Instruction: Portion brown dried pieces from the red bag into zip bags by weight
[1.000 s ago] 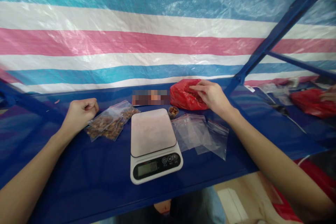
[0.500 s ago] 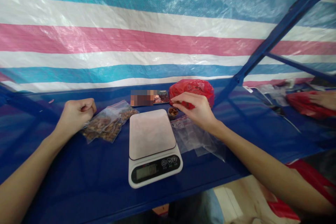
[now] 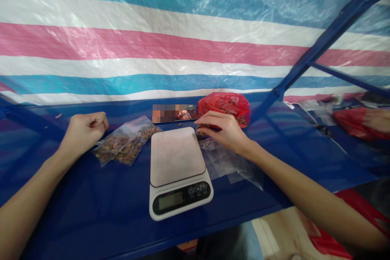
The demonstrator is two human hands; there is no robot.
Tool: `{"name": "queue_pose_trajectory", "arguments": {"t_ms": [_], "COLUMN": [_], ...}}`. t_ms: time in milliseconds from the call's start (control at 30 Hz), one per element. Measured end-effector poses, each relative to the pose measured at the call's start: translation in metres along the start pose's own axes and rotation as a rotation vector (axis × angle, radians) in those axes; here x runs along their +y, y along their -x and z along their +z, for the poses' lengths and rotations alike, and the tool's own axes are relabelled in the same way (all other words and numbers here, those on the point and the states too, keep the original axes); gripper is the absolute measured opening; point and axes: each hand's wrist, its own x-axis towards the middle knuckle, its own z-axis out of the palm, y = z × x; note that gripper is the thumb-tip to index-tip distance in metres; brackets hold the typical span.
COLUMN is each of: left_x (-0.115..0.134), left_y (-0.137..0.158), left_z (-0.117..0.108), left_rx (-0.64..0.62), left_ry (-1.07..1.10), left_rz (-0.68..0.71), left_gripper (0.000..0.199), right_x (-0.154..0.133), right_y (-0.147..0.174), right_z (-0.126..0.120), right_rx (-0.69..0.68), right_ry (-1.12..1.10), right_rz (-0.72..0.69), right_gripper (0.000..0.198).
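My left hand (image 3: 85, 132) rests as a closed fist on the blue table, with nothing visible in it. Right beside it lie several clear zip bags (image 3: 122, 144) filled with brown nuts. A white digital scale (image 3: 178, 156) stands in the middle, its plate bare and its display reading about zero. Behind its right corner, my right hand (image 3: 224, 130) has its fingers closed around a small cup (image 3: 200, 135), which they largely cover. Behind that hand sits an open red plastic bag (image 3: 224, 103) with more nuts. Flat zip bags (image 3: 227, 160) without contents lie under my right wrist.
A phone (image 3: 187, 113) with a lit screen lies at the back, one loose nut (image 3: 180, 124) in front of it. Blue metal frame bars (image 3: 294, 73) rise at the right. Beyond them, another person's hand (image 3: 378, 120) touches a red bag (image 3: 349, 122). Striped sheeting (image 3: 137, 40) hangs behind.
My right hand has come down from beside the red bag onto the small cup, hiding the nuts in it. My left fist stays in place. The view has shifted slightly.
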Motion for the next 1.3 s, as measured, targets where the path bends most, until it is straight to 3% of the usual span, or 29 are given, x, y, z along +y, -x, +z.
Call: {"name": "queue_pose_trajectory", "arguments": {"t_ms": [200,467,833,1067,1300], "left_x": [0.001,-0.005,-0.001,0.002,0.001], "left_y": [-0.001,-0.001,-0.001,-0.001,-0.002], "left_z": [0.000,0.000,0.000,-0.001,-0.002], "left_rx": [-0.003,0.002,0.006,-0.006,-0.016], "left_ry": [0.010,0.012,0.011,0.011,0.011], "left_rz": [0.014,-0.018,0.022,0.013,0.005], "left_gripper": [0.022,0.024,0.022,0.021,0.022], "right_x": [-0.003,-0.002,0.010,0.021,0.014], "right_y": [-0.003,-0.005,-0.006,-0.002,0.002], "right_z": [-0.001,-0.009,-0.011,-0.010,-0.012], "right_rx": [0.025,0.104,0.136,-0.031,-0.036], "right_ry": [-0.071,-0.172,-0.208,-0.144,-0.190], "right_rz": [-0.008,0.141,0.177,0.172,0.156], "right_gripper": [0.013,0.011,0.013,0.011,0.010]}}
